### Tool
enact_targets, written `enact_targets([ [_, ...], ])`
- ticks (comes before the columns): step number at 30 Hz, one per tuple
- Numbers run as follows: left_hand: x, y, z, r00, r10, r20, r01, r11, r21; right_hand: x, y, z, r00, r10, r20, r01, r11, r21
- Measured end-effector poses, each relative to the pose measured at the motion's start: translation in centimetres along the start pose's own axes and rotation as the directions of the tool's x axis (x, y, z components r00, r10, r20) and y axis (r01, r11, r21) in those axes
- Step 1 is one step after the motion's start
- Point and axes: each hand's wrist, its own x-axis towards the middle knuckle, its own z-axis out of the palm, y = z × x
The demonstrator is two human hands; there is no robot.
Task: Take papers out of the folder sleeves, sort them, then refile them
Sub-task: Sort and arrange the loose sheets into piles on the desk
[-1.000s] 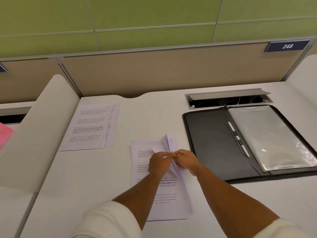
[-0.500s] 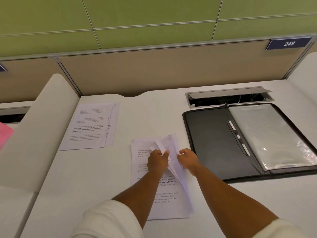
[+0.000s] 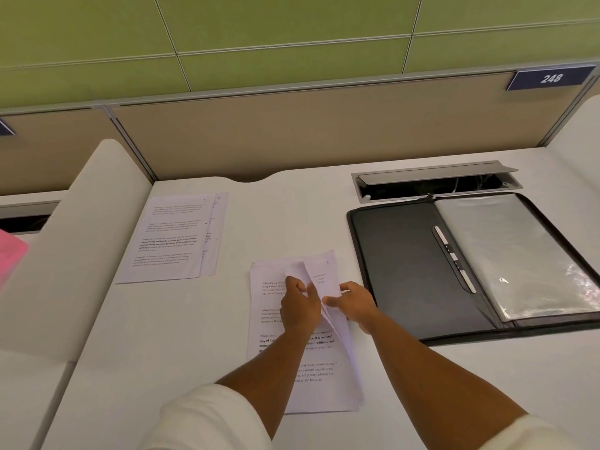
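A stack of printed papers lies in the middle of the white desk. My left hand pinches the raised right edge of the upper sheets of this stack. My right hand holds the lower lifted sheets at the same edge, so the pages fan apart between my hands. A second, smaller pile of papers lies flat at the far left. An open black folder lies to the right, with its clear plastic sleeves on its right half.
An open cable tray is set into the desk behind the folder. A beige partition with a "248" plate closes the back. A white divider borders the desk on the left, with something pink beyond it.
The lifted sheets have spread wider. My hands have moved slightly apart along the stack's right edge, and more of a lower page shows.
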Motion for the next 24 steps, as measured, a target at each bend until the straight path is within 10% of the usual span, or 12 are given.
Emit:
enact_targets([
  [24,0.5,1.9,-1.4,0.990,0.133,-0.045,-0.131,0.991,0.038,1.1,-0.1,-0.4,0.979,-0.137,-0.152,0.098,0.967,-0.235],
])
